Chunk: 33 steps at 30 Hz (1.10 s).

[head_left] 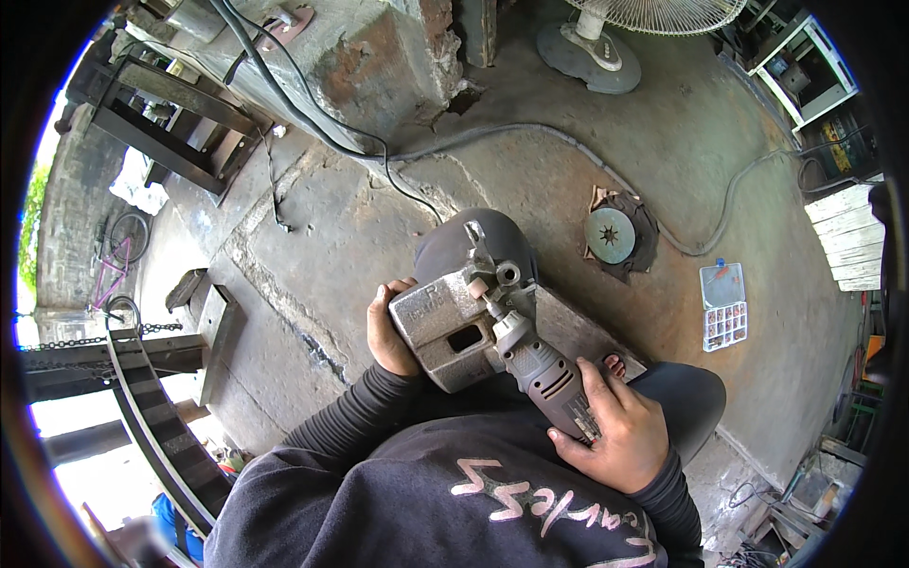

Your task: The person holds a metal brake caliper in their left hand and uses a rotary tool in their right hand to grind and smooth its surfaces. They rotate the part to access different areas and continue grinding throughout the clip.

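Note:
My left hand (pixel 390 333) is wrapped round the left side of a grey cast-metal brake caliper (pixel 431 312), which has a rectangular window and lies over my lap. In my right hand (pixel 620 431) is a dark grey rotary tool (pixel 547 377), gripped round its rear body. Its nose slants up and left across the caliper. A small pinkish grinding bit (pixel 478 289) sits at or very near the caliper's upper right part; contact cannot be made out. Beneath the tool, a worn flat board (pixel 589 327) lies across my legs.
On the concrete floor to the right are a round metal disc (pixel 609 235) on dark cloth and an open clear compartment case (pixel 724 317). A grey hose (pixel 559 135) runs across the far floor. A fan (pixel 589 57) stands beyond. Metal frames (pixel 166 142) are at left.

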Each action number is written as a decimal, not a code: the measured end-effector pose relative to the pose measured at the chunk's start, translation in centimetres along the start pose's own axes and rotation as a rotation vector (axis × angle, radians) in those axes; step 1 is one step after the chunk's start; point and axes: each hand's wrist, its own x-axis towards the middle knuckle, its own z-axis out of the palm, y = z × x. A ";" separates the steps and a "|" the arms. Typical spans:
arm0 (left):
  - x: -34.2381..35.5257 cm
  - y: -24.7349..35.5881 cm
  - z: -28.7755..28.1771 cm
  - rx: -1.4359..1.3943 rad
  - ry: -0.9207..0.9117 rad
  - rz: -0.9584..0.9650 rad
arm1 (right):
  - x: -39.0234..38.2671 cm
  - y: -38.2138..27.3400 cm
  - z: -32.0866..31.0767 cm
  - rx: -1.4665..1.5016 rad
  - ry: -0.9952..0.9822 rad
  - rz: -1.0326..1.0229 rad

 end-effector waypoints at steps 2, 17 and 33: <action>0.2 0.2 -0.1 0.056 -0.077 0.022 | 0.0 0.0 0.0 0.003 0.003 0.005; 3.3 1.8 -2.4 0.113 -0.065 -0.223 | 2.7 4.8 -1.7 -0.070 0.125 -0.012; 12.1 4.5 -0.5 0.339 -0.639 -0.605 | 8.9 11.6 -0.7 0.059 0.096 -0.313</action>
